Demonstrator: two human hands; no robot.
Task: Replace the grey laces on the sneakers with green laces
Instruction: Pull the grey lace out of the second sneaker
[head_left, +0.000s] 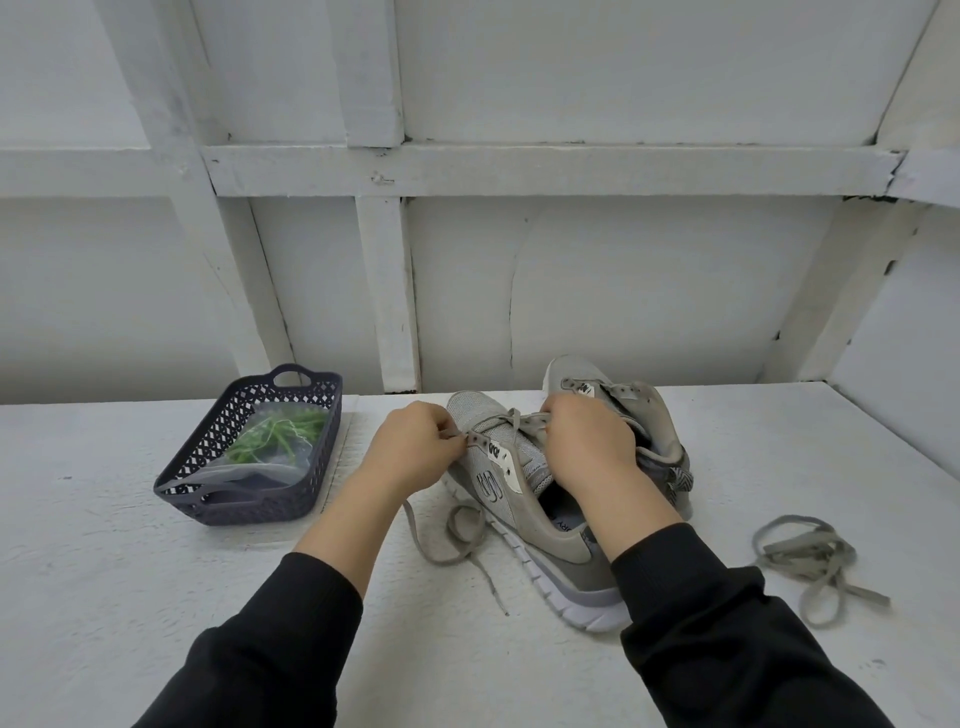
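Observation:
Two grey sneakers stand on the white table. The near sneaker (524, 499) points away from me, and its grey lace (457, 530) is partly pulled out, trailing loose on the table at its left. My left hand (415, 452) pinches that lace at an eyelet on the shoe's left side. My right hand (587, 447) grips the lace and upper on the right side. The far sneaker (639, 415) sits behind my right hand with no lace visible in its eyelets. A removed grey lace (810, 561) lies coiled at the right. Green laces (275, 436) lie in a clear bag inside the basket.
A dark perforated plastic basket (208, 499) with handles stands at the left of the table. A white panelled wall (467, 260) rises just behind the table's far edge. My black sleeves cover the near part of the table.

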